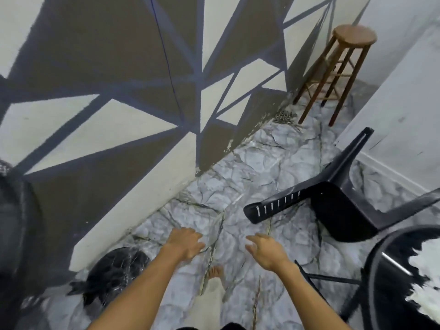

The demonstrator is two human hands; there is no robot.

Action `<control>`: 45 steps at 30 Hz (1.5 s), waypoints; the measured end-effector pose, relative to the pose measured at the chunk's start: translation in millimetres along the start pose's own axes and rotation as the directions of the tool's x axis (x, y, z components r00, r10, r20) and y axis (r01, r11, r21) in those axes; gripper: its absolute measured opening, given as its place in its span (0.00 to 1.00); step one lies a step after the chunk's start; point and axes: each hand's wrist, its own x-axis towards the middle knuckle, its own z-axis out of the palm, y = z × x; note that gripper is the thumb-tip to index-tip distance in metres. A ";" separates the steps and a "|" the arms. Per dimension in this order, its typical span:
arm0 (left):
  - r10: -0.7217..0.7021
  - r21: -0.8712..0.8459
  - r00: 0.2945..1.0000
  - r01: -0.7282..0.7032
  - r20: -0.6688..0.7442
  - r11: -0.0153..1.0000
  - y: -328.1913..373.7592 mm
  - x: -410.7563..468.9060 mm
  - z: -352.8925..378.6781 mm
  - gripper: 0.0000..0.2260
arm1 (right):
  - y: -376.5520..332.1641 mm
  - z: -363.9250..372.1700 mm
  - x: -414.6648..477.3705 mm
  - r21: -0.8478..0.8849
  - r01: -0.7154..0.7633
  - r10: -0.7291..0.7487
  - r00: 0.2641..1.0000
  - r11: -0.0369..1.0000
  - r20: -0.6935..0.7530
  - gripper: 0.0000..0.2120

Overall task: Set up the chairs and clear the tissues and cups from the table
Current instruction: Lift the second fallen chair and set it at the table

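Risks around a tipped black chair, with both hands empty

Nothing is held: the left hand (187,242) is loosely curled, palm down, and the right hand (266,250) is spread open, both hanging over the marble-patterned floor (228,177). The black chair (333,206) is seen on its side ahead and to the right, near the white wall (404,103), legs pointing up and outward, well apart from either hand. A round black table (390,277) is cut off at the lower right, so no tissues or cups can be made out. If the chair is lifted by its slotted back alone, a swing of the legs into the wall or the table edge is judged likely. A bare foot (215,271) is exposed below, and could be struck if the grip slips. The wooden stool (338,70) in the corner is far enough to be spared.
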 end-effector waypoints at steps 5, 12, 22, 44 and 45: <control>0.083 0.108 0.996 -0.087 0.043 0.990 -12.1 73.4 -78.0 0.24 | -6.8 -51.7 59.9 0.151 -0.051 0.063 0.996 0.987 -0.070 0.36; 0.228 0.219 0.973 -0.227 0.021 0.949 -7.8 164.7 -176.9 0.21 | 4.1 -108.3 128.2 0.169 -0.148 0.171 0.976 0.974 -0.134 0.21; 0.420 0.426 0.902 -0.420 0.099 0.801 45.2 301.2 -311.6 0.21 | 44.3 -190.1 222.8 0.365 -0.315 0.394 0.904 0.876 -0.165 0.20; 0.565 0.607 0.354 -0.710 0.746 -0.357 364.1 451.3 -383.4 0.22 | 101.5 -199.2 243.7 0.928 -0.333 0.925 0.272 -0.169 0.266 0.21; 0.545 0.589 0.333 -0.699 0.769 -0.405 373.1 455.3 -378.7 0.23 | 97.1 -198.1 248.6 0.923 -0.311 0.919 0.244 -0.227 0.308 0.21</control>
